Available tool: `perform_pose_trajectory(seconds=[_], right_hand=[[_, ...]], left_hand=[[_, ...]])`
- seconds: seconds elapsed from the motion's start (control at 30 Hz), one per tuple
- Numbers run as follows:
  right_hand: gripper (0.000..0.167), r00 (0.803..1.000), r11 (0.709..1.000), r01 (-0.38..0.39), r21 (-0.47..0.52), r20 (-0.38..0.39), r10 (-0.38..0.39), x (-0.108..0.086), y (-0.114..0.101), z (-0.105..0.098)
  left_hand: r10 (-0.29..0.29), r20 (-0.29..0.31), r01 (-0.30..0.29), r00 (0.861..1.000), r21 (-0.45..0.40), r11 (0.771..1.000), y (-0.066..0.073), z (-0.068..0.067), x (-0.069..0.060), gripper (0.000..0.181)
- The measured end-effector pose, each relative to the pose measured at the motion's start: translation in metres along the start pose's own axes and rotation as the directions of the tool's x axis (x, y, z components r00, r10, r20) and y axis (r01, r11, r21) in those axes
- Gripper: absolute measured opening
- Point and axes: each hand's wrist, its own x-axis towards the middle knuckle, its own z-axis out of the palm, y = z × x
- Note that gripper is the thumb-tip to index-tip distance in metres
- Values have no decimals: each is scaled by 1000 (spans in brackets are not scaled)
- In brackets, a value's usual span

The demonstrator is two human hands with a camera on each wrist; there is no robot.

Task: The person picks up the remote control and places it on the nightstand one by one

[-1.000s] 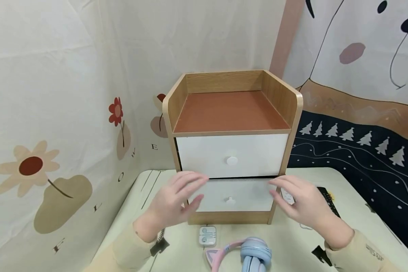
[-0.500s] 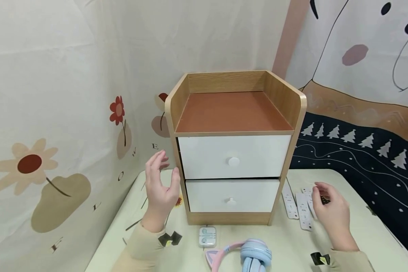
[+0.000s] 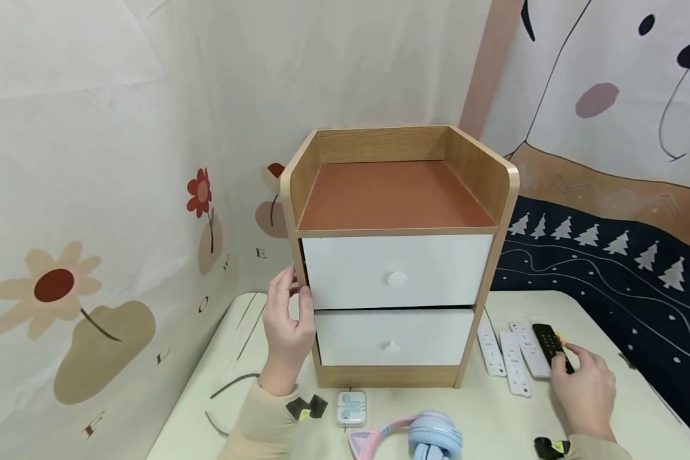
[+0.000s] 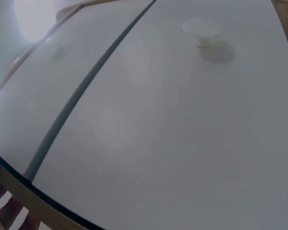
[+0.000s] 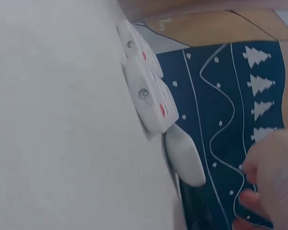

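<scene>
A wooden desktop cabinet (image 3: 399, 377) with two white drawers stands in the middle of the head view. My left hand (image 3: 287, 329) is at its left side, thumb near the front edge and fingers reaching along the side panel. Both drawer fronts fill the left wrist view, with the round white knob (image 4: 201, 28) of one showing. To the right, my right hand (image 3: 585, 390) is at the near end of a black remote control (image 3: 547, 342), thumb and fingers spread on either side of it. In the right wrist view the fingers (image 5: 252, 201) are loosely bent.
Three white power strips (image 3: 515, 364) lie between the cabinet and the remote. In front of the cabinet are a boxed pair of earphones (image 3: 352, 409) and pink-and-blue headphones (image 3: 434, 434). A dark cable (image 3: 236, 384) lies at left. Printed cloth (image 3: 586, 281) hangs behind.
From in front of the lower drawer, my hands have moved apart. The left has gone to the cabinet's left side, the right to the black remote. Both drawers look unmoved.
</scene>
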Motion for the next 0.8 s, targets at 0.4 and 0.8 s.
perform_pose_trajectory(seconds=[0.4,0.8], right_hand=[[57,979,967,-91,-238,154,130,8,21,0],[64,969,946,11,-325,236,70,6,12,-1]], left_hand=[[95,-64,-93,993,38,995,-11,4,1,49],[92,-7,-92,996,-6,996,-10,-3,1,48]])
